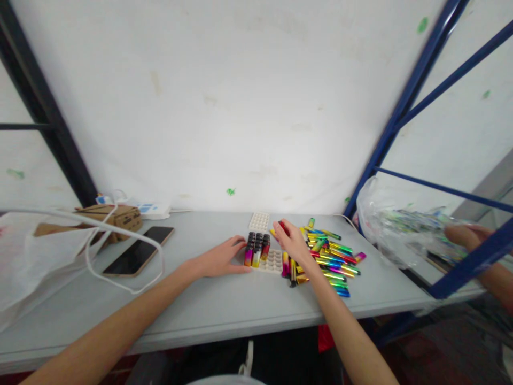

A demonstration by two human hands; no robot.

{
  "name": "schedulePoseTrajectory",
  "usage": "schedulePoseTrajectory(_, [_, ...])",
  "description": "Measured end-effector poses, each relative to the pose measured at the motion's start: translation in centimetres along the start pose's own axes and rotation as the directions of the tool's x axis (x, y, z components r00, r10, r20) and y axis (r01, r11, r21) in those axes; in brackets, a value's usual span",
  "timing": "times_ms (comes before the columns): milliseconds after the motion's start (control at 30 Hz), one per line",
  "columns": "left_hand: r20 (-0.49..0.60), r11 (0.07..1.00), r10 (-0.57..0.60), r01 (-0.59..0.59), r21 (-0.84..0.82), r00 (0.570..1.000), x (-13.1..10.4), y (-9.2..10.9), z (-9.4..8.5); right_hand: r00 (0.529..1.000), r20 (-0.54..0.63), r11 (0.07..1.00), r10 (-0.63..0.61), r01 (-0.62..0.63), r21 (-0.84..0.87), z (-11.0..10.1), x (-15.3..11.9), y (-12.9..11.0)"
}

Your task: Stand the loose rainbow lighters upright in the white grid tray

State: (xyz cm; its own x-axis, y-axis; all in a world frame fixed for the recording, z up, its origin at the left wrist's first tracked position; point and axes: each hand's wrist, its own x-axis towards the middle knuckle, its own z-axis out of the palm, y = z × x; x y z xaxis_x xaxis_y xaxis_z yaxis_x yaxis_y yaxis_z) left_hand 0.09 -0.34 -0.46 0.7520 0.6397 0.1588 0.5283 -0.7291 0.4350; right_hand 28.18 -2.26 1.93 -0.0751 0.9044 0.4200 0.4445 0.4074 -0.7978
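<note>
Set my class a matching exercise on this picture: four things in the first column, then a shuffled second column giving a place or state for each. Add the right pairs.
Column one
1. phone
2. left hand
3. right hand
4. loose lighters

Column two
A. jumbled in a heap on the right part of the table
B. holding a red lighter
C. lying flat, dark screen facing up
D. at the left side of the upright lighters

Right pairs: 1-C, 2-D, 3-B, 4-A
</note>
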Motion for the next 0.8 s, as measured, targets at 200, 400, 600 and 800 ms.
schedulePoseTrajectory(200, [0.004, 1.0, -0.021, 0.021, 0.005, 1.0, 0.0, -0.1, 0.1, 0.954, 0.218, 0.963, -0.205, 0.237, -0.13, -2.9, -0.5, -2.7])
schedulePoseTrajectory(400, [-0.013, 1.0, -0.008, 0.008, -0.007, 1.0, 0.0, 0.1, 0.1, 0.914, 0.365, 0.916, -0.176, 0.288, -0.279, -4.1, -1.3, -5.6])
schedulePoseTrajectory(600, [-0.024, 1.0, -0.005, 0.006, 0.021, 1.0, 0.1, -0.1, 0.2, 0.891, 0.447, 0.959, -0.078, 0.189, -0.21, -3.4, -1.6, -4.5])
schedulePoseTrajectory(800, [-0.017, 1.0, -0.003, 0.003, 0.017, 1.0, 0.1, -0.2, 0.3, 0.877, 0.479, 0.949, -0.035, 0.18, -0.26, -2.2, -1.7, -3.1])
